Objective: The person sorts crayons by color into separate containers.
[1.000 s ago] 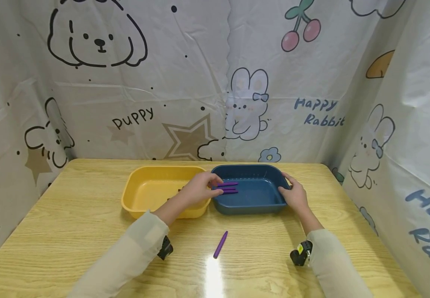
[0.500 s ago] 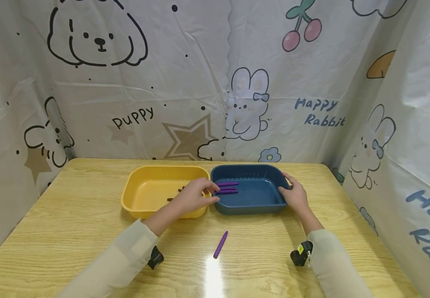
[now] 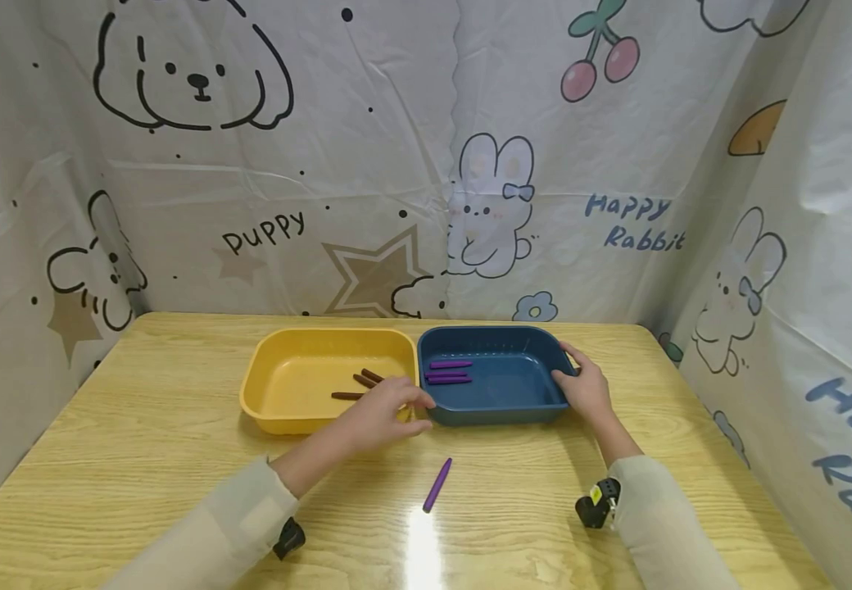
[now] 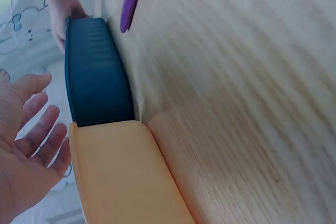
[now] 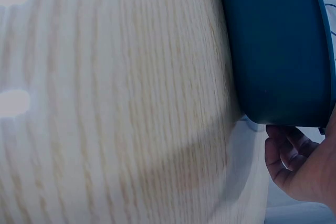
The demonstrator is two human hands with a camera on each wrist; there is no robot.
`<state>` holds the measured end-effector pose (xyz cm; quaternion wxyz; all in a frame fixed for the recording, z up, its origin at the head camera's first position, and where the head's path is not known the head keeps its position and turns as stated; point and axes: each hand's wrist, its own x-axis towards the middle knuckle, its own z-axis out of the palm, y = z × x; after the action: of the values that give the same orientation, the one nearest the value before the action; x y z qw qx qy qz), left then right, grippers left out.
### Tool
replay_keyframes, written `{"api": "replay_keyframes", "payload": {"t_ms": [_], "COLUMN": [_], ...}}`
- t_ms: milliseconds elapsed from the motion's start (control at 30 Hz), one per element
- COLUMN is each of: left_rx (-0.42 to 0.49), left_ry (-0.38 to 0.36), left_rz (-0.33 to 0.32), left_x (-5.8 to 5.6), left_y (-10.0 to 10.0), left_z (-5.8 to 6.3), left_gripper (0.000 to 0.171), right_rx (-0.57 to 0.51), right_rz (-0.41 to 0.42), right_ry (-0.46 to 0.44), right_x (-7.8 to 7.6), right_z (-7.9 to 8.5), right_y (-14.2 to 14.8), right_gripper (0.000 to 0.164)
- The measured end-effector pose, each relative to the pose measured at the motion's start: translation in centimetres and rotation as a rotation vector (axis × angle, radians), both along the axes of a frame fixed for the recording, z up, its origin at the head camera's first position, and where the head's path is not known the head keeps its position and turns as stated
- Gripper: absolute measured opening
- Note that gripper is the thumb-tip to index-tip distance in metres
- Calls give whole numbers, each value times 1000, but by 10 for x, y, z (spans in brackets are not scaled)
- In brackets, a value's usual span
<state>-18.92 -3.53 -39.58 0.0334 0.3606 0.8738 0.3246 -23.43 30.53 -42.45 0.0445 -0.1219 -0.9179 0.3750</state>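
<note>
My left hand (image 3: 376, 414), fingers spread and holding nothing, hovers over the front right corner of the yellow bin (image 3: 292, 425). Its fingertips overlap the near left corner of the blue bin (image 3: 503, 415) in the head view. Inside the blue bin, several purple crayons (image 3: 450, 379) lie side by side at the left end. Another purple crayon (image 3: 437, 485) rests on the table in front of the bins. Brown crayons (image 3: 348, 396) lie in the yellow bin, partly hidden by my left hand. My right hand (image 3: 586, 388) grips the blue bin's right end, thumb at the rim.
The two bins stand side by side, ends meeting, toward the back of the wooden table (image 3: 138, 459). Behind and to both sides hangs a printed cloth (image 3: 367, 164). A bright glare spot shows on the tabletop near the front.
My left hand has drawn back from the purple crayons in the blue bin, moving left and toward me, uncovering more brown crayons. My right hand has kept its grip on the blue bin.
</note>
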Motion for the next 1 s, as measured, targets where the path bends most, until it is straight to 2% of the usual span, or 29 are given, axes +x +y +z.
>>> {"api": "replay_keyframes", "payload": {"t_ms": [133, 300, 533, 633, 800, 1000], "left_rx": [-13, 11, 3, -7, -27, -27], "left_ry": [46, 5, 17, 7, -58, -78], "left_rz": [-11, -18, -48, -60, -70, -83], "left_x": [4, 10, 17, 19, 22, 26], "left_y": [-1, -1, 2, 3, 6, 14], "left_z": [-2, -1, -3, -6, -13, -27], "left_gripper": [27, 27, 26, 26, 27, 25], "right_rx": [-1, -2, -1, -1, -6, -15], "right_rz": [2, 10, 7, 7, 7, 3], "right_ry": [3, -2, -4, -4, -8, -9], "right_x": [0, -1, -1, -1, 0, -1], "right_z": [-1, -2, -3, -3, -3, -3], "right_y": [1, 1, 3, 2, 2, 2], "right_gripper": [55, 55, 55, 55, 55, 55]}}
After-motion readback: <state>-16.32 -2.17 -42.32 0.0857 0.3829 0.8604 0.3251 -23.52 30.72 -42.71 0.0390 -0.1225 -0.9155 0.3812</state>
